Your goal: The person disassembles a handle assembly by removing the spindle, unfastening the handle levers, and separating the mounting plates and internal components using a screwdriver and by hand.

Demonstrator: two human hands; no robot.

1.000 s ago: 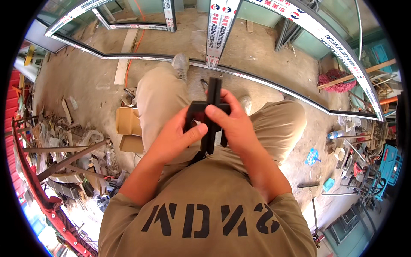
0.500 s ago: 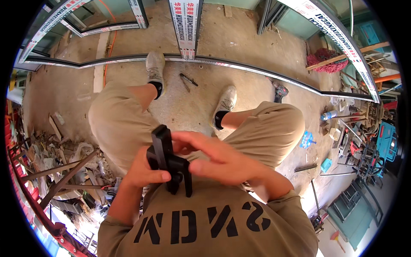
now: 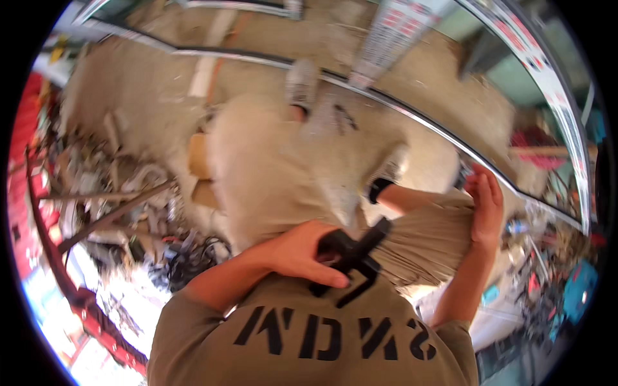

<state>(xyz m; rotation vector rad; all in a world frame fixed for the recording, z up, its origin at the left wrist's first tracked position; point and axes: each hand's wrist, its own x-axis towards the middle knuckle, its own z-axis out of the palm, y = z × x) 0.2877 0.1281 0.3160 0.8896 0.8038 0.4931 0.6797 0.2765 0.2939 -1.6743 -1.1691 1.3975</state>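
My left hand [image 3: 299, 252] is closed around a black window handle [image 3: 364, 252] in front of my shirt. Its long bar points up and to the right, and a prong angles down from its body. Over by my right knee, my right hand [image 3: 487, 209] is raised with its fingers stretched and slightly bent. Nothing shows in it, though motion blurs the fingertips. Beyond my knees a long window frame [image 3: 412, 110], dark with printed film on it, crosses the floor. A small dark tool [image 3: 346, 117] lies between my shoes.
Scrap and offcuts [image 3: 129, 212] are heaped on the left, beside a red metal stand [image 3: 84, 302]. At the right are a teal toolbox [image 3: 579, 293], a blue-labelled bottle [image 3: 515, 226] and loose bars. A dark red bundle [image 3: 537, 149] lies past the frame.
My right hand has left the handle and swung out to the right. The left hand still holds the handle, now tilted rightward. My view has turned, shifting the scene.
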